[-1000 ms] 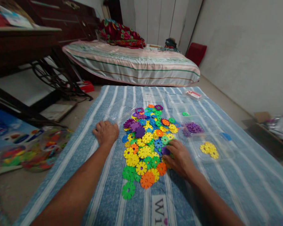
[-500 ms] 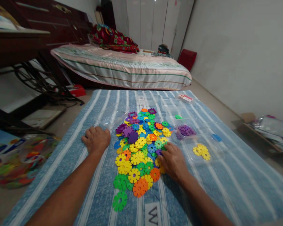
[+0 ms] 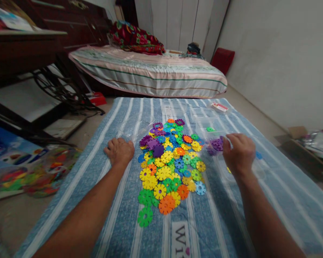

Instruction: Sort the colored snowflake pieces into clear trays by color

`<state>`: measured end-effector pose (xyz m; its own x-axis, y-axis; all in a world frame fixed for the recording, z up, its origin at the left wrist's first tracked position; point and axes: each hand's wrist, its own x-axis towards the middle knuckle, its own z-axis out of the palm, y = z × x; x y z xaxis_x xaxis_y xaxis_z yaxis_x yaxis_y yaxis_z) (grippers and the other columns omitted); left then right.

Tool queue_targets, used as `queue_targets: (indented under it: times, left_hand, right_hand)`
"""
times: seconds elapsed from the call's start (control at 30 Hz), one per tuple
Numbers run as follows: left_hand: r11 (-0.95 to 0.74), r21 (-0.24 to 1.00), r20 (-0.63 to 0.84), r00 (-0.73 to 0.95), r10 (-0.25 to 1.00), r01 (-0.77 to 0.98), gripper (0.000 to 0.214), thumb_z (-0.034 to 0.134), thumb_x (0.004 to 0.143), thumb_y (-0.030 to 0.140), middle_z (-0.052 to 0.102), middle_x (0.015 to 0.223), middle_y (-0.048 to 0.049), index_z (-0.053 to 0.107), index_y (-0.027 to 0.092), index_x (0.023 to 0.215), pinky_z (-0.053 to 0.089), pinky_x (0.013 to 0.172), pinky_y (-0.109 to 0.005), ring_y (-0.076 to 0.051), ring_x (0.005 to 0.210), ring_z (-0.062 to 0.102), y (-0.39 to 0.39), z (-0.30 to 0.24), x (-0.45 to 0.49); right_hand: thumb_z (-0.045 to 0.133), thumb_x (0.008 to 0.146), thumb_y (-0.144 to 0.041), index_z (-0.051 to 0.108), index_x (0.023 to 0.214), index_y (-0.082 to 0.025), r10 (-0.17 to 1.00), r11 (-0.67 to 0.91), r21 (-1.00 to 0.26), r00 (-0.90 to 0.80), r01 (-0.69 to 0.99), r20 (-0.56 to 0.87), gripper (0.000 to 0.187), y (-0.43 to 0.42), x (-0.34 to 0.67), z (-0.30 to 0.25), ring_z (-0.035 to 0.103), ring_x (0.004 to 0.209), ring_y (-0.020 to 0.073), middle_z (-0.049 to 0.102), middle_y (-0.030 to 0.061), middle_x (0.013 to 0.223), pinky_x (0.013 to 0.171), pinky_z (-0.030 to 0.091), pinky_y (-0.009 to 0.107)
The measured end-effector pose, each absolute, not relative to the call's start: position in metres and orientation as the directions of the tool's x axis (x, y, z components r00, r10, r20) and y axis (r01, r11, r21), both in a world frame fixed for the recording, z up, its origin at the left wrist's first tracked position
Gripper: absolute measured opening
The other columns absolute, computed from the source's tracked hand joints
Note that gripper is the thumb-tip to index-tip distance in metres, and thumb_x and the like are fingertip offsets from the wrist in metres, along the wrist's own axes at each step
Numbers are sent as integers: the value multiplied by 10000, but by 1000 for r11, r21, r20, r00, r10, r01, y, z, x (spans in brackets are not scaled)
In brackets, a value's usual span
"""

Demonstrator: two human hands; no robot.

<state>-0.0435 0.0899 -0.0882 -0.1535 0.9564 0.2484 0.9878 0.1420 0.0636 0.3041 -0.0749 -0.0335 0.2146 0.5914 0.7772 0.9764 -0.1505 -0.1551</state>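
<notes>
My right hand (image 3: 239, 152) is pinched on a purple disc piece (image 3: 221, 139), partly hidden by the fingers, above clear plastic containers. Just beneath, a compartment holds more purple notched discs (image 3: 214, 146). Under the same hand a clear tray (image 3: 261, 173) shows a bit of yellow; the hand hides most of its contents. My left hand (image 3: 120, 152) rests on the cloth, holding nothing, its fingers spread and slightly bent. Between both hands lies a pile of flat notched discs (image 3: 163, 173) in yellow, green, orange, blue and purple.
A striped blue cloth (image 3: 102, 222) covers the table. Behind the left hand lies a clear plastic lid or bag (image 3: 134, 127). One green disc (image 3: 210, 129) sits in a far compartment. A small red-and-white packet (image 3: 219, 106) is at the back right. Bags of colourful pieces (image 3: 51, 175) stand at left.
My right hand has moved from the pile's right edge, rightward over the clear containers, taking a purple disc piece with it. My left hand stays on the cloth. The view has shifted slightly.
</notes>
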Motion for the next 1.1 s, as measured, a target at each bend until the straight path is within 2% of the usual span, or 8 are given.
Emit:
queue_targets:
  times: [0.03, 0.1, 0.23, 0.33, 0.5, 0.57, 0.87, 1.1]
  left_hand:
    - [142, 70, 248, -155, 956, 987, 499, 393, 894, 366, 565, 1210, -283, 583, -11, 1160, 378, 929, -521, -395, 1179, 472, 90, -89, -44]
    - [138, 83, 252, -155, 955, 987, 491, 394, 892, 365, 564, 1217, -286, 584, 5, 1167, 376, 931, -532, -400, 1180, 474, 91, -90, -43]
    - [154, 89, 258, -173, 951, 984, 480, 403, 884, 354, 560, 1240, -277, 577, 17, 1178, 371, 946, -536, -397, 1194, 470, 91, -91, -42]
    - [167, 73, 256, -180, 950, 983, 481, 408, 879, 353, 561, 1244, -267, 575, 12, 1174, 371, 953, -527, -389, 1195, 467, 90, -91, -41]
    - [177, 65, 250, -188, 950, 982, 479, 391, 885, 362, 559, 1250, -255, 571, 30, 1181, 372, 953, -508, -375, 1203, 459, 90, -92, -40]
    - [180, 68, 252, -192, 949, 981, 480, 393, 883, 367, 562, 1244, -250, 575, 33, 1175, 374, 953, -501, -371, 1203, 459, 91, -92, -40]
    - [182, 53, 270, -189, 944, 982, 473, 388, 879, 361, 575, 1223, -239, 589, 37, 1160, 373, 948, -488, -361, 1185, 467, 90, -93, -41]
    - [178, 19, 290, -176, 941, 984, 482, 379, 879, 371, 585, 1207, -218, 594, 41, 1155, 379, 928, -479, -343, 1157, 472, 91, -95, -45]
  right_hand:
    - [542, 914, -269, 663, 792, -192, 588, -149, -147, 208, 978, 782, 189, -75, 305, -34, 584, 819, 219, 669, 76, 805, 800, 429, 367]
    - [533, 916, -245, 660, 781, -191, 641, -42, -162, 151, 986, 752, 193, -79, 296, -40, 586, 784, 204, 666, 69, 783, 760, 441, 339]
    - [502, 926, -196, 657, 786, -197, 802, 258, -305, -27, 917, 596, 209, -97, 252, -67, 609, 843, 191, 670, 69, 828, 774, 478, 316]
    - [504, 923, -205, 663, 832, -196, 858, 347, -399, -116, 849, 500, 184, -114, 223, -84, 608, 903, 198, 673, 81, 914, 823, 500, 337]
    - [572, 887, -295, 664, 957, -197, 878, 395, -420, -201, 817, 434, 153, -131, 209, -95, 521, 1181, 272, 641, 111, 1123, 1007, 447, 451]
    - [594, 868, -313, 657, 980, -197, 885, 397, -414, -221, 819, 411, 173, -134, 208, -96, 488, 1230, 288, 625, 118, 1166, 1037, 424, 476]
    - [579, 854, -271, 638, 1039, -215, 906, 348, -415, -187, 840, 381, 202, -138, 202, -106, 496, 1235, 308, 612, 122, 1232, 1025, 432, 503]
    - [573, 849, -248, 649, 965, -197, 909, 353, -461, -181, 814, 376, 148, -137, 202, -105, 526, 1203, 307, 626, 139, 1204, 998, 455, 494]
